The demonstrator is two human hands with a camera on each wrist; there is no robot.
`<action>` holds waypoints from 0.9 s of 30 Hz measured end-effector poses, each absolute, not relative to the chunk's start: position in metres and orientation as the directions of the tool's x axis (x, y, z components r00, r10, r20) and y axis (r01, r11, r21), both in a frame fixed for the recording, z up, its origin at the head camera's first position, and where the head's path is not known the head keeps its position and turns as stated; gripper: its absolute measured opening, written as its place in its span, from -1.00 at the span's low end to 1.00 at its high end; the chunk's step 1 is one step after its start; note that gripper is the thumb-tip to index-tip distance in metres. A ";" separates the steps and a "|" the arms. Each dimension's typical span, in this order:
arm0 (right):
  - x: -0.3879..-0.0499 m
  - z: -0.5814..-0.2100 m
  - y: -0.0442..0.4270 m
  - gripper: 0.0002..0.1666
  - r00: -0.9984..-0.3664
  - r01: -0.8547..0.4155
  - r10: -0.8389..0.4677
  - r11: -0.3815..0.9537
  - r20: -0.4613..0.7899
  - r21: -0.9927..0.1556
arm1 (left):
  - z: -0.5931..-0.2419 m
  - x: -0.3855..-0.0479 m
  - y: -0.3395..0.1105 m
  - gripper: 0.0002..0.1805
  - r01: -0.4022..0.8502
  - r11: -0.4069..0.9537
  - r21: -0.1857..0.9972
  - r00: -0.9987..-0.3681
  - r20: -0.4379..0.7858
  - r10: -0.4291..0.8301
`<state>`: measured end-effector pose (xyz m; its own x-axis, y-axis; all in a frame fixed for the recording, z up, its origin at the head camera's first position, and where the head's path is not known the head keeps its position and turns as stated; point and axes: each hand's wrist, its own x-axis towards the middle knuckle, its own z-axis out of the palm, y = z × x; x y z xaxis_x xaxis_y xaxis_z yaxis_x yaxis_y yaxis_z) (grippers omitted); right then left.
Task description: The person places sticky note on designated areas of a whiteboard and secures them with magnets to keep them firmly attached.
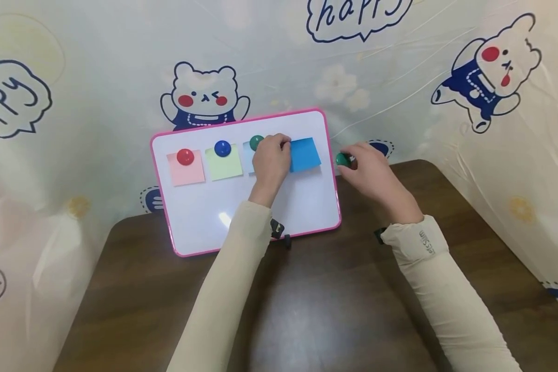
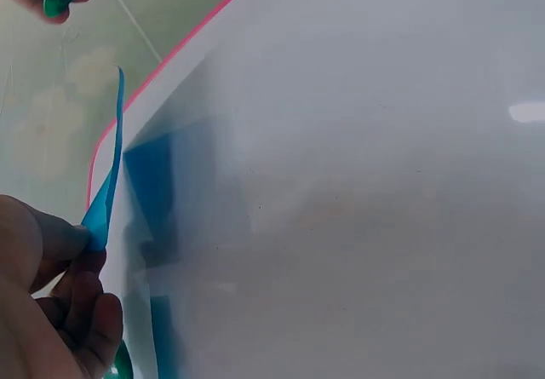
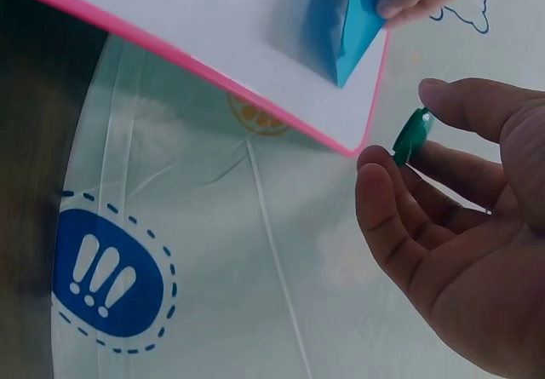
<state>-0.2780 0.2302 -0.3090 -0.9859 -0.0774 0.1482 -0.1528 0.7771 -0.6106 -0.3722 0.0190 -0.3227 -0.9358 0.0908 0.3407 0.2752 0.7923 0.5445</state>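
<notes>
A whiteboard (image 1: 242, 206) with a pink frame leans against the wall at the back of the table. My left hand (image 1: 273, 161) pinches the left edge of a blue sticky note (image 1: 305, 154) at the board's upper right; in the left wrist view that blue note (image 2: 101, 213) stands off the board's surface. Just right of the board, my right hand (image 1: 374, 173) holds a round green magnet (image 1: 343, 159) between thumb and fingers. The right wrist view shows this green magnet (image 3: 414, 136) edge-on, apart from the board.
Along the board's upper part, a red magnet (image 1: 185, 157) sits on a pink note (image 1: 188, 174), a blue magnet (image 1: 222, 149) on a green note (image 1: 225, 168), and another green magnet (image 1: 256, 142) on a light blue note (image 1: 248, 164). A printed cloth (image 1: 279, 62) hangs behind the brown table (image 1: 325, 310).
</notes>
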 end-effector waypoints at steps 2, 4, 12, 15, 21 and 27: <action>-0.281 -0.309 0.226 -0.47 -0.986 -0.153 -0.075 0.771 0.150 -0.618 | -0.323 -0.375 0.020 -0.70 0.278 0.798 0.535 -0.935 0.343 0.096; -0.285 -0.309 0.222 -0.44 -0.985 -0.156 -0.074 0.766 0.155 -0.624 | -0.324 -0.377 0.021 -0.71 0.276 0.805 0.526 -0.933 0.347 0.094; -0.304 -0.303 0.206 -0.39 -0.973 -0.202 -0.087 0.771 0.214 -0.603 | -0.322 -0.383 0.021 -0.70 0.256 0.810 0.528 -0.940 0.330 0.083; -0.313 -0.299 0.195 -0.36 -0.955 -0.249 -0.094 0.771 0.282 -0.587 | -0.321 -0.384 0.021 -0.70 0.261 0.805 0.532 -0.942 0.323 0.092; -0.343 -0.296 0.175 -0.40 -0.919 -0.325 -0.106 0.748 0.379 -0.579 | -0.320 -0.388 0.023 -0.67 0.244 0.812 0.530 -0.947 0.312 0.081; -0.365 -0.298 0.171 -0.40 -0.941 -0.267 -0.059 0.734 0.333 -0.624 | -0.318 -0.391 0.025 -0.67 0.254 0.805 0.536 -0.948 0.302 0.098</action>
